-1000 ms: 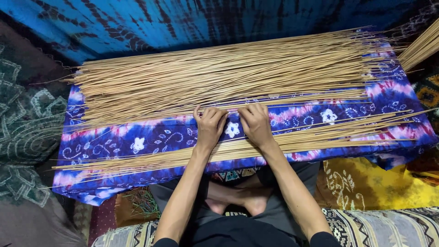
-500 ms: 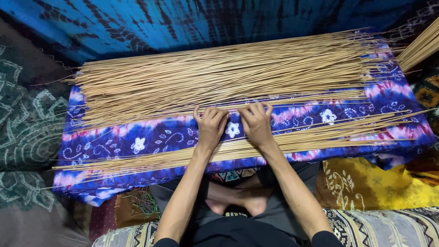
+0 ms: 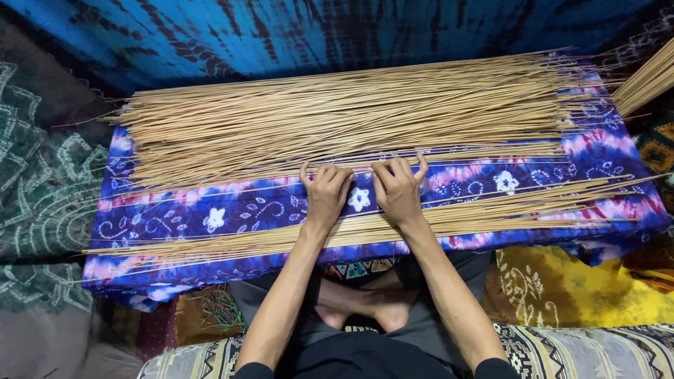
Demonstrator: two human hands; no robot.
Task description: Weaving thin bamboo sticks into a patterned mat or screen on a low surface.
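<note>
A low worktop (image 3: 175, 217) covered with a purple, blue and pink tie-dyed cloth printed with white flowers carries two lots of thin, pale tan sticks. The large heap of long thin sticks (image 3: 351, 116) lies across the far half of the cloth, running left to right, its ends reaching past the cloth's right edge. A narrower band of the same sticks (image 3: 210, 245) runs along the near edge, slightly slanted, higher at the right than at the left.

The left hand (image 3: 326, 193) rests palm down on the cloth, fingers bent and close together, their tips on the few loose sticks at the near border of the large heap. The right hand (image 3: 399, 189) lies just beside it in the same pose, fingertips on those same sticks, little finger raised a bit apart. Whether either hand pinches a single stick cannot be told. Both wrists cross over the near band, and a white flower of the cloth shows between the two hands.

No packages, labels or signs are visible. Another bundle of tan sticks (image 3: 649, 81) juts in at the upper right corner. A blue and black dyed cloth (image 3: 316, 35) hangs behind the worktop, a green patterned fabric (image 3: 35, 196) lies at the left, and a yellow patterned cloth (image 3: 562, 288) lies at the lower right.
</note>
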